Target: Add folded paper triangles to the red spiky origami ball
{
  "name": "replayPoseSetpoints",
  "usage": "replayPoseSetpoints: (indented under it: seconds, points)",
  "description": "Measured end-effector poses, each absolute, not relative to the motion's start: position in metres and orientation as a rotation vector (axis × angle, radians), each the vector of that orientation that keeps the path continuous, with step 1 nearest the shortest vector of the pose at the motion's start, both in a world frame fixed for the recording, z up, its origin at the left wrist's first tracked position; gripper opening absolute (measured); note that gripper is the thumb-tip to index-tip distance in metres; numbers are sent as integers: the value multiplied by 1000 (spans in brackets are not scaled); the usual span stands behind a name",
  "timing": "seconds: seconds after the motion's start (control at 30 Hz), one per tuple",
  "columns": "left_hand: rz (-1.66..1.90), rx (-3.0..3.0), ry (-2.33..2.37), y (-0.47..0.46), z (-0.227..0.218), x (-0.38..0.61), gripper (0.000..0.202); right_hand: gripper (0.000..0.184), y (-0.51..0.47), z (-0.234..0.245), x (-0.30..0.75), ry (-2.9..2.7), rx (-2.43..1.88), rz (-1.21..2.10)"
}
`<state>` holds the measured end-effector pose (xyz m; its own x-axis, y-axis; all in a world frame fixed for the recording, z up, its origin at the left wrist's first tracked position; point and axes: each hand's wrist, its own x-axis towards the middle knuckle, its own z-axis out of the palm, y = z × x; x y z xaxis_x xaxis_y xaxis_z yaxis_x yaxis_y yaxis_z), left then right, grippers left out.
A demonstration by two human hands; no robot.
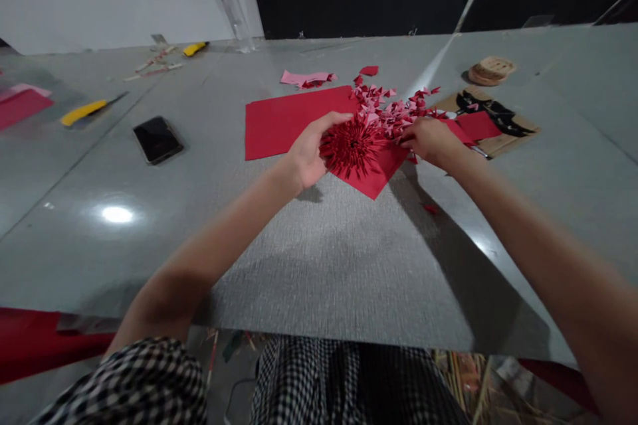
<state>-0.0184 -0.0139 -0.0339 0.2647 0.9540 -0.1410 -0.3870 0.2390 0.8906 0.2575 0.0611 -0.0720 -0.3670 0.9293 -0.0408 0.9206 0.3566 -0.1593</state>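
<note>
While L hand (312, 156) holds round, spiky red-paper rosette (351, 145) over red paper sheet (376, 180), rosette seems well filled; pink-and-red folded-paper bits (391, 113) lie loose nr R hand (432, 139), fingers bent, can't tell if gripping.

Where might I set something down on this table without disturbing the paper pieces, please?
The grey table is mostly bare between the left forearm and right forearm, nearer the body than the red paper flower, and right of that right forearm, below the brown card. It is crowded around the left hand and right hand, with a red sheet and pink-and-red scraps.
</note>
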Motion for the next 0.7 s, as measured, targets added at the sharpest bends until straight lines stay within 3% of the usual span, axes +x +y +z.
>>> replayPoseSetpoints:
  seconds: [0.13, 0.27, 0.5, 0.7]
  points:
    - [1019, 845, 847, -21, -27, -20, 16, 15, 61, -69, 251, -2472, -1841, 115]
    - [1010, 875, 800, -24, -27, -24, 24, 9, 46, -58, 247, -2318, -1877, 239]
    - [1009, 946, 785, -27, -27, -23, 21, 21, 27, -36, 252, -1869, -1694, 390]
    - [1062, 977, 759, -30, -18, -9, 19, 30, 16, -11, 239, -1605, -1250, 723]
